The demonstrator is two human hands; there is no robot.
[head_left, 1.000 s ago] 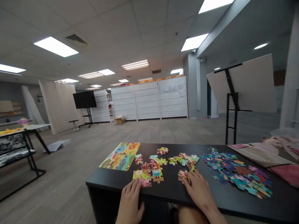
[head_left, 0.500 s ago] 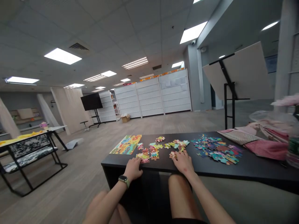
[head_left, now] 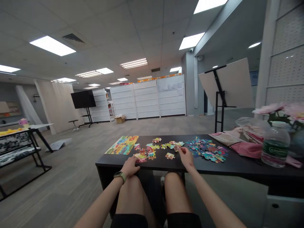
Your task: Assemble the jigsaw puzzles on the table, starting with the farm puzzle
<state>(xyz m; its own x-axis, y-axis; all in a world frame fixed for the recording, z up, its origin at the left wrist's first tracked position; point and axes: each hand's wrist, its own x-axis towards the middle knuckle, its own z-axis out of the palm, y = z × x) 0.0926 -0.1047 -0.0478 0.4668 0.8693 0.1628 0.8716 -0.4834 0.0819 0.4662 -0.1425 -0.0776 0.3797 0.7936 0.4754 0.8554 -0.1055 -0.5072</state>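
Note:
My left hand [head_left: 129, 167], with a watch on its wrist, lies at the near table edge. Its fingers are spread, their tips touching a partly joined patch of puzzle pieces [head_left: 150, 154]. My right hand [head_left: 186, 157] pinches a brownish puzzle piece [head_left: 176, 148] at the near side of a joined yellow-green strip [head_left: 165, 146]. Whether that piece is fitted in, I cannot tell. Between my hands lies a separate tan-and-white puzzle piece [head_left: 170, 155]. Farther back is a small reddish cluster [head_left: 157, 140]. A colourful picture sheet [head_left: 122, 145] lies at the left.
A heap of blue and purple puzzle pieces [head_left: 206, 149] spreads over the dark table [head_left: 163, 168] to the right. Beyond it are a pink cloth bag [head_left: 244, 148], a water bottle [head_left: 275, 147] and pink flowers [head_left: 270, 108]. An easel board [head_left: 228, 85] stands behind.
My right hand has moved off the tan-and-white piece, which now lies uncovered, and pinches a piece by the strip. My left hand stays by its patch. The view has turned slightly right.

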